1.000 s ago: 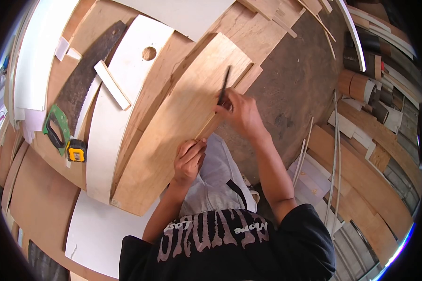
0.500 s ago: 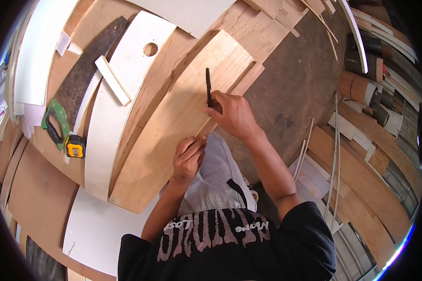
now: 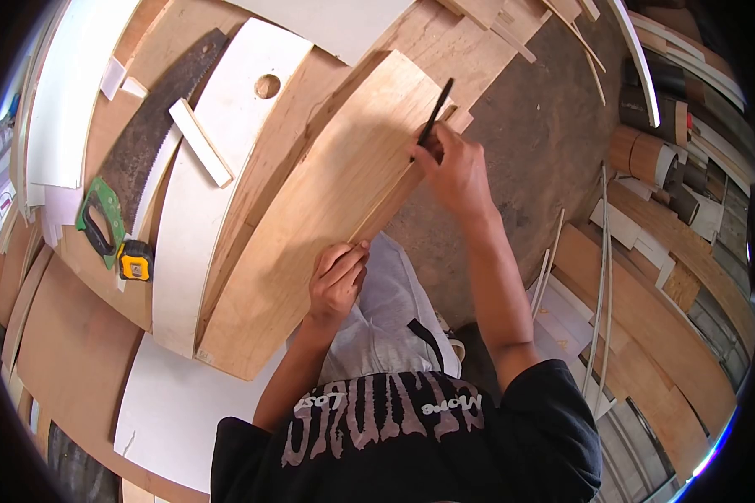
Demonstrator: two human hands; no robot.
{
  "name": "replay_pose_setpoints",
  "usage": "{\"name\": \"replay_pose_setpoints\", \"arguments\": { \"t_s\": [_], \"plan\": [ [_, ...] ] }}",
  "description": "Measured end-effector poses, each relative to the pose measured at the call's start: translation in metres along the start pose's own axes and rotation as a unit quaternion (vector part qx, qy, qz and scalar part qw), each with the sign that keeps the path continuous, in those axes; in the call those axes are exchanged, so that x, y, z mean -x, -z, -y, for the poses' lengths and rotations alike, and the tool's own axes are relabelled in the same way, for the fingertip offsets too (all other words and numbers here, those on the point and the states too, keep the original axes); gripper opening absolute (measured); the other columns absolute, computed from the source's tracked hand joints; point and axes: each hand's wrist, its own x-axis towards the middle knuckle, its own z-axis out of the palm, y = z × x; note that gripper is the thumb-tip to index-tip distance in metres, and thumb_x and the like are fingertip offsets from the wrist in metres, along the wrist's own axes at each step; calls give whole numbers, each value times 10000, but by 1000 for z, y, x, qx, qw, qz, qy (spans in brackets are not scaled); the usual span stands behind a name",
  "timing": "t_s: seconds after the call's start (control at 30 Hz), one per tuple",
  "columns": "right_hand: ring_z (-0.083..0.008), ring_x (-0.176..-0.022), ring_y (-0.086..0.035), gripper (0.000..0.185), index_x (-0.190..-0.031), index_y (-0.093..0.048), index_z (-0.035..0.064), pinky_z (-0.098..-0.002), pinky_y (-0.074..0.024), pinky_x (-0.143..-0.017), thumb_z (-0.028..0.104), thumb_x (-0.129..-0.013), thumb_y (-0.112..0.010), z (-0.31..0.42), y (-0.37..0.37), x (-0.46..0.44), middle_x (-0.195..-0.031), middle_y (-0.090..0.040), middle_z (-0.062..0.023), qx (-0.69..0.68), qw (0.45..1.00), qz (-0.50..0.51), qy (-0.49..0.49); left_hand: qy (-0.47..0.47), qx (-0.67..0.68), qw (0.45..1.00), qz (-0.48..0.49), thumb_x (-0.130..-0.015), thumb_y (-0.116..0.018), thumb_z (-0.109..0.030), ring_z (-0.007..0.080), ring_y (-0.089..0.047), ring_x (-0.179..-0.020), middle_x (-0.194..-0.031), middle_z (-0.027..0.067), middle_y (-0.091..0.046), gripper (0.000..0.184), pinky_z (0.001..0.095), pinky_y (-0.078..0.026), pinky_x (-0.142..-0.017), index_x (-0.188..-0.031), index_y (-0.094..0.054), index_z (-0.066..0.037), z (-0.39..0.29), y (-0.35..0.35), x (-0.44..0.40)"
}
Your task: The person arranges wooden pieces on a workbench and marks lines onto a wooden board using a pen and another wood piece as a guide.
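A light plywood board [image 3: 310, 201] lies slantwise in front of me. A thin wooden strip [image 3: 386, 205] runs along its right edge. My left hand [image 3: 338, 281] is closed on the strip's lower end at the board's edge. Near the upper right corner of the board, my right hand [image 3: 455, 168] pinches a black pen [image 3: 438, 109]. The pen's lower tip is down by the board's right edge, and its upper end points up and right.
To the left lie a handsaw [image 3: 155, 126] with a green handle, a yellow and black tape measure [image 3: 134, 261], a white panel [image 3: 197, 226] with a round hole, and a small white block [image 3: 201, 143]. Wood offcuts [image 3: 646, 335] are stacked on the right.
My right hand first moved left over the board with the pen, then up and right along the edge. The pen now leans to the right. My left hand has hardly moved.
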Motion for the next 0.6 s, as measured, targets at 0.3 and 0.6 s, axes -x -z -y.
{"name": "replay_pose_setpoints", "arguments": {
  "t_s": [0.3, 0.6],
  "plan": [
    [-239, -776, -768, 180, -1053, -708, -3, -361, -594, -700, 98, -943, -807, -5, -13, 18, -896, -756, -151, -69, 988, -137, 13, -1, -6, 1000, -5, -794, -844, 52, 190, -708, -1048, -1115, 15, -790, 150, 353, -573, -869, -924, -801, -8, -2, 3, -3],
    [-200, -735, -748, 137, -1068, -657, 7, -324, -582, -709, 81, -1009, -757, 7, -56, 55, -852, -745, -112, -189, 979, -79, 8, -27, -41, 999, 3, -804, -836, 13, 202, -703, -1084, -1190, 8, -790, 170, 387, -564, -936, -967, -814, -32, 0, 3, 2]
  ]
}}
